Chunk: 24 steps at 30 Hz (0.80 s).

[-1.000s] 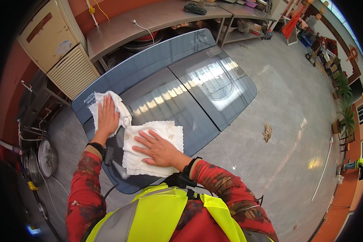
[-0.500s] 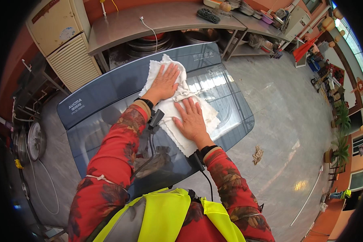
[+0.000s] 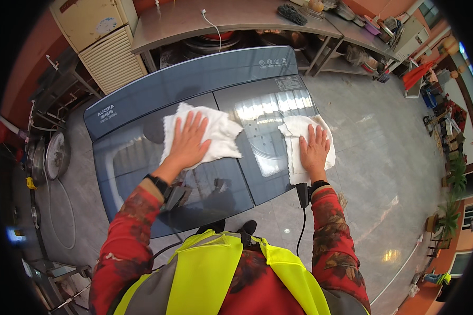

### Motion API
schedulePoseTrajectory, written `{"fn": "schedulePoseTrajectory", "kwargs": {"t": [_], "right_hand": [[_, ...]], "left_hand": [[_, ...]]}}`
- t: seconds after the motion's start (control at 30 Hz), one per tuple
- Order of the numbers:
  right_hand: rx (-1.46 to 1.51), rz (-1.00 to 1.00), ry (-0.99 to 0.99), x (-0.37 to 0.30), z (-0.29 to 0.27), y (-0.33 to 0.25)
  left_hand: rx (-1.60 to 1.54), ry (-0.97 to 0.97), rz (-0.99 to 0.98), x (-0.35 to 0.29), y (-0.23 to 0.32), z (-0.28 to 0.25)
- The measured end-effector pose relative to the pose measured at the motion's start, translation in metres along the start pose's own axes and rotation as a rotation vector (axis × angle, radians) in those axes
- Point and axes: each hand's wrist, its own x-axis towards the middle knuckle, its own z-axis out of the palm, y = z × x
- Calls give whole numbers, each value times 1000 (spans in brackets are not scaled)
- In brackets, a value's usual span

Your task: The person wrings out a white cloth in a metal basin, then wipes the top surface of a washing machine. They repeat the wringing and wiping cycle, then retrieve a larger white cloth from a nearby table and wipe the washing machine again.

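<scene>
A dark blue-grey twin-tub washing machine [image 3: 194, 79] with glossy, see-through lids stands before me. My left hand [image 3: 188, 142] lies flat, fingers spread, on a white cloth [image 3: 223, 137] near the middle of the top, mostly over the left lid. A second white cloth [image 3: 295, 131] sits at the right edge of the machine, partly folded over it. My right hand [image 3: 314, 149] presses on this cloth with its fingers stretched out. Both palms face down, and the cloth edges are ragged.
Behind the machine runs a long metal worktable [image 3: 178, 21] with pans below and a white cable [image 3: 213, 26] hanging over its front. A beige cabinet [image 3: 97, 31] stands at the back left. Round metal lids [image 3: 57, 155] and a grey hose [image 3: 52, 220] are at the left.
My hands have parted: the left has slid down and left, the right has moved right to the machine's edge. The two cloths, formerly together, now lie apart, one under each hand.
</scene>
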Motion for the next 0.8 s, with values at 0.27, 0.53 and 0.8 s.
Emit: {"fn": "schedulePoseTrajectory", "kwargs": {"t": [0.27, 0.53, 0.8], "right_hand": [[206, -657, -159, -83, -16, -118], [396, -988, -153, -51, 1, -190], [91, -230, 10, 55, 14, -35]], "left_hand": [[104, -112, -291, -227, -22, -52], [197, 68, -401, -156, -134, -16], [234, 259, -139, -16, -169, 2]]}}
